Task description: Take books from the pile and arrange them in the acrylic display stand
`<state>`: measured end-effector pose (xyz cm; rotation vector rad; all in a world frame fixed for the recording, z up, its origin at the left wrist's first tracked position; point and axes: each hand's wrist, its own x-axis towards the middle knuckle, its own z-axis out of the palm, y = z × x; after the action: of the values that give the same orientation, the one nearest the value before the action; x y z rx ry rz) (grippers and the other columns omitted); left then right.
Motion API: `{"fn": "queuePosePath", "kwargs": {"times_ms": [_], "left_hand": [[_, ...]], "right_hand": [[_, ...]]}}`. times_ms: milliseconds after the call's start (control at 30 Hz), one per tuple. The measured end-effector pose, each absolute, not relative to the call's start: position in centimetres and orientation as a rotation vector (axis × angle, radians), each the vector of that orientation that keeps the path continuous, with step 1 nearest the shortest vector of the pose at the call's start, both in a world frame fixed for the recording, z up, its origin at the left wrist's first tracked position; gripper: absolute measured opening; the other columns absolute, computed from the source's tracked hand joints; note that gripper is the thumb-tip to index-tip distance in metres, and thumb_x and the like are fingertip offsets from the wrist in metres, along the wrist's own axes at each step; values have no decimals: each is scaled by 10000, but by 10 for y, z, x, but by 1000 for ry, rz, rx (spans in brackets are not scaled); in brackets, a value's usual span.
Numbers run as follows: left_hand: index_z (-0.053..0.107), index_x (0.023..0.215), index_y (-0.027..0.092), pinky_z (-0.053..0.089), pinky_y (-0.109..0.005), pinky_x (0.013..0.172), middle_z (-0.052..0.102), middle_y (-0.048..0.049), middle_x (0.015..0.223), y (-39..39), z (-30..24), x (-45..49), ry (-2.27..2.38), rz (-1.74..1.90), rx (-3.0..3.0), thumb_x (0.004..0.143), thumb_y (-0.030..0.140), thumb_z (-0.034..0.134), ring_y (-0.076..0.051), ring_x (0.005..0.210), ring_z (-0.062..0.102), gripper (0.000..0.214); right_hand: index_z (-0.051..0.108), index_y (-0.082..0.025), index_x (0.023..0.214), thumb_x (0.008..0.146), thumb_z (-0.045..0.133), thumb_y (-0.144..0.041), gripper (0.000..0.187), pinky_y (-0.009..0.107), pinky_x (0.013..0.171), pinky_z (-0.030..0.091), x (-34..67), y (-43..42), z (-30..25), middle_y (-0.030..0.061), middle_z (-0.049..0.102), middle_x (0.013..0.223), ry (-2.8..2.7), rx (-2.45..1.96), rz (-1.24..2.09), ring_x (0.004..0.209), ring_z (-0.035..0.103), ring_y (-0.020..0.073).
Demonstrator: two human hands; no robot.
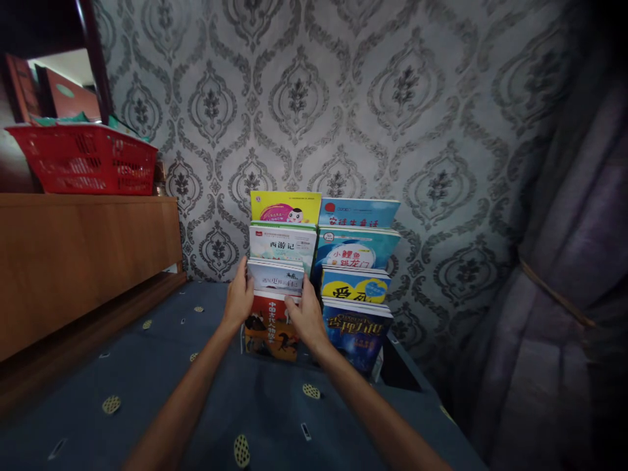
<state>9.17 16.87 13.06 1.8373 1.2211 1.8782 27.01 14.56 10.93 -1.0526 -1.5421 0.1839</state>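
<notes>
Two columns of books stand in rising tiers against the wall. My left hand (239, 296) grips the left edge of a pale blue-grey book (275, 277) in the left column, and my right hand (308, 310) has its right edge. In front of that book stands a red book (271, 327) with dark figures; a white book (283, 244) and a yellow book (286, 207) rise behind. The right column holds a dark blue book (357, 333), a blue and yellow book (356, 288), a teal book (360, 248) and a light blue book (360, 212). Whatever supports the books is mostly hidden.
The books rest on a dark blue patterned cloth (206, 405). At left, a red plastic basket (88, 160) sits on a wooden cabinet (88, 261). A dark flat object (400, 366) lies right of the books, and a tied curtain (544, 327) hangs at far right.
</notes>
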Motion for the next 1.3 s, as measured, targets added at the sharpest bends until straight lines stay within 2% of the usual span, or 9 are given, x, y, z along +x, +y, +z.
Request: {"fn": "queuePosePath", "kwargs": {"times_ms": [67, 167, 367, 533, 733, 867, 967, 1100, 1300], "left_hand": [[431, 1499, 203, 414, -468, 1161, 574, -107, 1477, 164, 132, 92, 1195, 1878, 1841, 906, 164, 479, -261, 1321, 581, 596], [480, 1446, 195, 450, -473, 1123, 637, -114, 1393, 159, 135, 92, 1167, 1856, 1866, 929, 180, 468, -262, 1258, 628, 517], [520, 1397, 169, 470, -469, 1101, 659, -133, 1364, 163, 138, 91, 1165, 1865, 1859, 942, 223, 492, -274, 1245, 638, 459], [552, 1359, 185, 494, -450, 1078, 680, -115, 1334, 166, 139, 91, 1174, 1899, 1847, 943, 236, 501, -264, 1220, 654, 422], [516, 1412, 201, 487, -446, 1091, 660, -107, 1369, 164, 135, 90, 1164, 1872, 1859, 929, 221, 491, -256, 1232, 646, 484], [438, 1490, 214, 417, -489, 1158, 552, -106, 1500, 164, 131, 90, 1164, 1832, 1892, 920, 239, 511, -280, 1311, 587, 575], [416, 1512, 198, 380, -509, 1185, 496, -121, 1549, 163, 130, 90, 1184, 1825, 1903, 927, 256, 500, -301, 1376, 531, 594], [403, 1522, 162, 394, -517, 1176, 501, -155, 1539, 160, 133, 88, 1196, 1815, 1909, 945, 275, 474, -307, 1377, 534, 592], [431, 1502, 173, 416, -502, 1162, 558, -169, 1482, 160, 133, 84, 1171, 1841, 1872, 947, 307, 506, -293, 1360, 555, 576]], "right_hand": [[311, -162, 1583, 854, 547, -270, 774, 529, 1206, 348, 270, 146, 109, 148, 464, 1562, -1542, -1046, 188, 1442, 444, 305], [274, -136, 1597, 852, 549, -275, 806, 538, 1213, 334, 268, 145, 110, 158, 406, 1606, -1532, -1055, 176, 1475, 404, 314], [310, -143, 1587, 848, 556, -274, 790, 509, 1182, 394, 268, 143, 112, 151, 471, 1568, -1531, -1063, 172, 1423, 483, 309], [296, -134, 1590, 841, 563, -273, 808, 521, 1175, 404, 265, 143, 112, 168, 450, 1581, -1515, -1082, 152, 1419, 488, 324], [257, -145, 1604, 848, 555, -262, 821, 518, 1199, 375, 266, 143, 112, 152, 431, 1595, -1549, -1063, 133, 1450, 448, 308], [251, -187, 1613, 853, 559, -253, 823, 546, 1200, 365, 269, 143, 111, 137, 449, 1587, -1568, -1046, 135, 1451, 447, 309], [270, -178, 1608, 857, 548, -247, 804, 563, 1200, 360, 270, 140, 111, 152, 450, 1584, -1558, -1059, 125, 1456, 438, 318], [312, -135, 1589, 864, 549, -274, 775, 549, 1209, 352, 275, 130, 114, 169, 434, 1591, -1584, -1064, 139, 1461, 432, 315], [368, -151, 1566, 897, 530, -308, 706, 545, 1162, 422, 289, 108, 117, 162, 490, 1552, -1658, -1013, 176, 1419, 488, 310]]}}
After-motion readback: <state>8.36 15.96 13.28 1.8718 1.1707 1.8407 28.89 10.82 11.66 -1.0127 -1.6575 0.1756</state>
